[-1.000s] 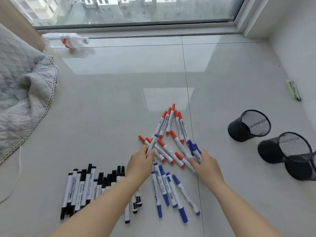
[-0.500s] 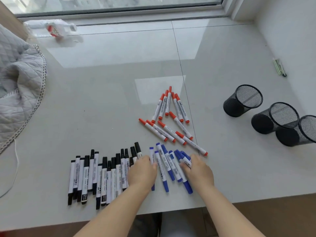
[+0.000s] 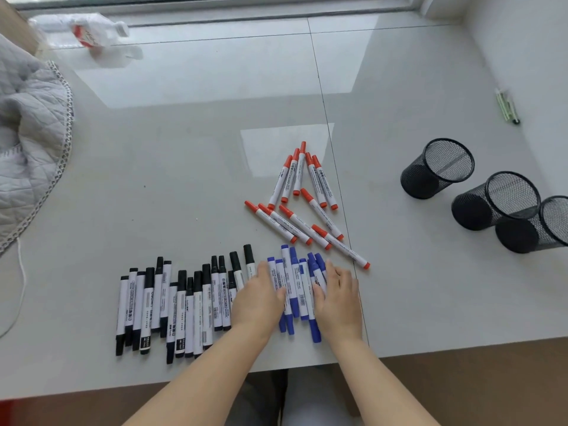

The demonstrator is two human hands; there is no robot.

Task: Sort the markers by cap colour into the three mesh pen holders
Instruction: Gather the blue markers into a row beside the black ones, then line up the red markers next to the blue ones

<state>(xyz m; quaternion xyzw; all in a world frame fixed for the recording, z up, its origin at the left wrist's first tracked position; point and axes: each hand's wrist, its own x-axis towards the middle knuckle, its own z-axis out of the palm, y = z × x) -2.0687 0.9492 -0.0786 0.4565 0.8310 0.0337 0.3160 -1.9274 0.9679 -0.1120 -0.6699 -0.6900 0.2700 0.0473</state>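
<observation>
Both hands lie flat on the pale worktop (image 3: 184, 179), fingers extended, one on each side of the bunch of blue-capped markers (image 3: 296, 290). The left hand (image 3: 259, 298) presses against the bunch's left edge and the right hand (image 3: 338, 298) against its right edge, squeezing the markers between the palms; neither hand pinches a single marker. Just left of them the black-capped markers (image 3: 172, 309) lie in a rough row, mostly upright on the page. Beyond the blue ones the red-capped markers (image 3: 302, 201) sit in two loose fans. The three black mesh holders (image 3: 436, 167) lie on their sides at the right, well apart from the markers, the two nearer ones touching. A grey quilted cloth (image 3: 27, 139) covers the left edge.
</observation>
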